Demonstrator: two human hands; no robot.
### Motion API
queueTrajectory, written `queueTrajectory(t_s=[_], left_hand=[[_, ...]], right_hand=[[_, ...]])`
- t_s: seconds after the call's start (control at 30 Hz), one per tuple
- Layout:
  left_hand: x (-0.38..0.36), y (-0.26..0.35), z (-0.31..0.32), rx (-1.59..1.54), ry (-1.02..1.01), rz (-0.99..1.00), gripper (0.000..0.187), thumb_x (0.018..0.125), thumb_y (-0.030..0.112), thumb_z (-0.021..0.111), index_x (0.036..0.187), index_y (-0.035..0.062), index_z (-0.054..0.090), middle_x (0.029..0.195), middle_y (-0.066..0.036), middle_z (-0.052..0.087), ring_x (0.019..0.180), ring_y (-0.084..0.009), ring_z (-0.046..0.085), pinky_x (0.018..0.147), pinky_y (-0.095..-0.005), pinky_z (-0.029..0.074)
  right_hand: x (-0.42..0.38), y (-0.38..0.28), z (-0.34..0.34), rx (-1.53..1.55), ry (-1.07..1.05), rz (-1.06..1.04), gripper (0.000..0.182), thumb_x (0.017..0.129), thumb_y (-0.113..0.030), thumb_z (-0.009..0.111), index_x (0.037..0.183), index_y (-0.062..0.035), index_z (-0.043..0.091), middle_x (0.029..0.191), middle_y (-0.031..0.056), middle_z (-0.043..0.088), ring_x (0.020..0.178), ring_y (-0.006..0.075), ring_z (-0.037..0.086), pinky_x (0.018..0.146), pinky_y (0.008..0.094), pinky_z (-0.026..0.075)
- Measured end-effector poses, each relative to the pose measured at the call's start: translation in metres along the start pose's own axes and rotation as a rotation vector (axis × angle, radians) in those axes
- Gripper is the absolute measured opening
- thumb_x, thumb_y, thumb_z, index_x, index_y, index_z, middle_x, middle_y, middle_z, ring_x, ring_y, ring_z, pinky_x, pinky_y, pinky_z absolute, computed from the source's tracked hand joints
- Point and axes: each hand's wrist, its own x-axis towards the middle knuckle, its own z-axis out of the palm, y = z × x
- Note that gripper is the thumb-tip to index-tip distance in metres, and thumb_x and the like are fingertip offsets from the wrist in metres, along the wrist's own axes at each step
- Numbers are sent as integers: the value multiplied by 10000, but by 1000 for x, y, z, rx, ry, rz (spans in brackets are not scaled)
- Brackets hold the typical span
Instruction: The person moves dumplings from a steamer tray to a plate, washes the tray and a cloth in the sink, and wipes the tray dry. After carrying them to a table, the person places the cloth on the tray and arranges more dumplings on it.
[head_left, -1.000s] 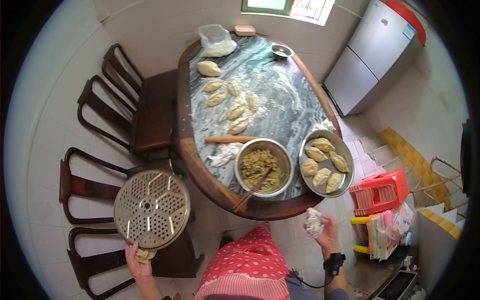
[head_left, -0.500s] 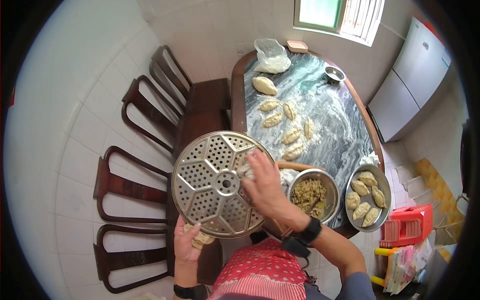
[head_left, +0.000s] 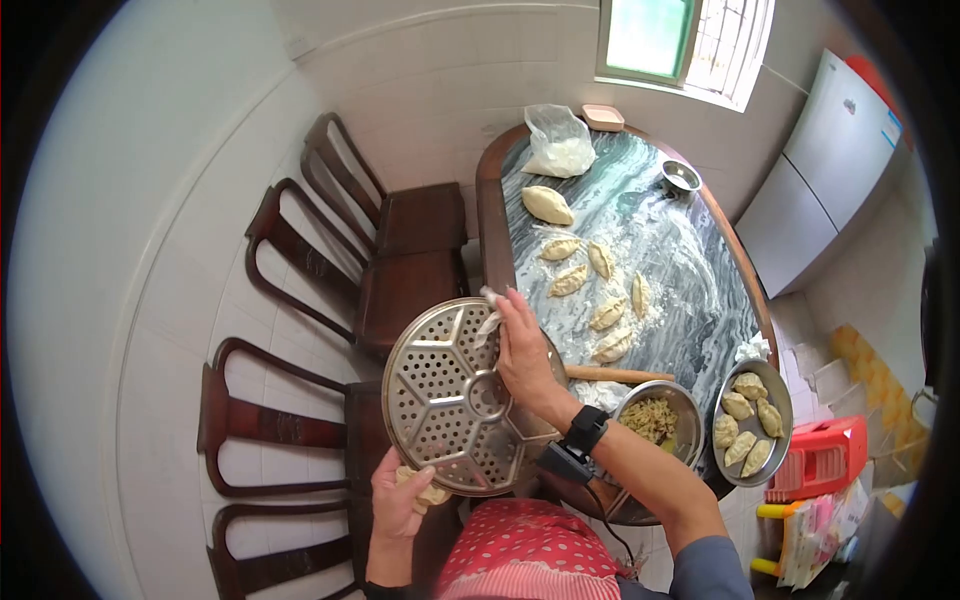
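A round perforated metal steamer tray (head_left: 425,410) is held up in front of me, tilted, at the near left end of the table. My left hand (head_left: 400,500) is closed on its lower left rim, with a crumpled yellowish cloth (head_left: 432,495) bunched between hand and metal. Over the tray's upper right part, my right hand (head_left: 525,355) grips a white tissue (head_left: 488,328) against the surface. Part of the tissue is hidden under the fingers.
Several dumplings (head_left: 606,313) and a dough lump (head_left: 547,205) lie on the floured table (head_left: 700,310). Nearby are a rolling pin (head_left: 620,375), a filling bowl (head_left: 690,420), a dumpling pan (head_left: 755,478), a flour bag (head_left: 558,145) and a small bowl (head_left: 681,177). Dark chairs (head_left: 275,430) line the left.
My right hand has slid the tissue up toward the tray's far rim. The tray, still in my left hand, appears shifted right and slightly down as the camera view moved.
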Motion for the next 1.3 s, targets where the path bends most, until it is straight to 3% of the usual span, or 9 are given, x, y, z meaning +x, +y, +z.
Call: queueTrajectory(t_s=[0.13,0.23,0.4,0.53,0.77,0.87,1.17,1.27,1.3], left_hand=[[25,12,-11,-38,-61,-72,516,810,-85,607,1302,-3,479,1214,-141,596,1046,-226,634,921,-359,527],[41,20,-36,-35,-20,-81,467,819,-86,608,1269,-6,511,1132,-100,626,1027,-202,626,888,-328,525],[55,31,-62,-11,-126,-6,406,819,-95,621,1206,13,565,1108,-65,632,1017,-177,623,857,-307,532],[54,52,-58,3,-132,-38,453,819,-102,613,1260,-35,533,1130,-89,637,988,-146,624,870,-283,512],[54,53,-78,-74,-60,-1,498,811,-115,584,1295,-31,500,1163,-120,624,1018,-189,633,896,-319,519],[59,55,-90,-194,0,-2,521,805,-122,558,1308,-6,487,1173,-150,618,1040,-244,635,913,-374,528],[102,43,-128,-243,70,66,563,817,-112,523,1354,31,435,1279,-145,552,1159,-268,564,1006,-407,469],[106,47,-135,-260,90,67,558,825,-118,522,1355,32,436,1293,-137,544,1177,-259,551,1019,-399,456],[107,50,-135,-256,72,62,559,825,-117,523,1357,34,436,1300,-134,539,1178,-260,549,1019,-398,456]], right_hand=[[-6,-51,30,99,-287,-175,491,737,87,517,1222,32,477,1351,262,422,1282,438,382,1077,503,304],[-42,-82,62,64,-559,-442,734,630,-50,735,1309,-4,459,1407,207,395,1381,353,302,1126,545,229],[9,-96,75,-78,-812,-969,559,682,-203,691,1197,-48,537,1348,157,465,1355,331,356,1141,574,188],[59,-84,87,-142,-496,-784,357,769,-26,605,1124,-34,574,1222,162,531,1271,322,446,1105,579,263],[74,-24,80,-125,-168,-202,368,757,54,550,1120,-6,555,1216,203,526,1126,399,505,990,451,411],[47,-22,80,-184,-45,-229,360,764,61,543,1117,-7,550,1196,227,528,1113,405,509,944,441,437],[-56,-56,62,-73,-384,-372,448,701,91,544,1137,-14,537,1120,180,534,1027,360,541,862,433,460],[-61,-34,45,86,47,302,255,899,-9,499,1142,-18,575,993,99,598,856,216,580,730,324,479],[-56,-20,41,506,106,580,239,927,-78,516,1147,-11,579,1000,71,608,837,171,574,724,298,474]])
